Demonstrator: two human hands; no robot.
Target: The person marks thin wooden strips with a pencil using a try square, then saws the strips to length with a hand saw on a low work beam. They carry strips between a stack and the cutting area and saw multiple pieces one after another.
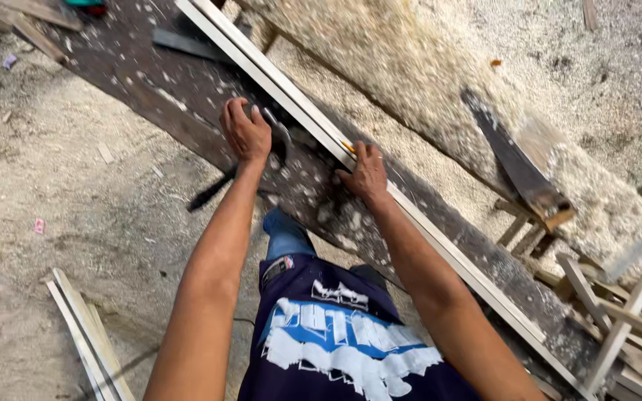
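Dark blue shirt (336,349) with pale print fills the bottom edge, both bare arms reaching up from it to the bench (187,96), a dark plank flecked with sawdust. Left hand (245,132) is closed around a hammer (276,137) lying on the plank. Right hand (365,174) presses flat, fingers spread, on a long pale wooden strip (291,96) running diagonally along the bench's far edge, with heaped sawdust (425,82) and a handsaw (518,167) beyond.

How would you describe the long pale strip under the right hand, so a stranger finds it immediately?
Find the dark plank crossing the picture diagonally. Along its far edge lies a long pale strip, which the right hand presses. It is light, thin and straight, unlike the dark tool under the left hand.
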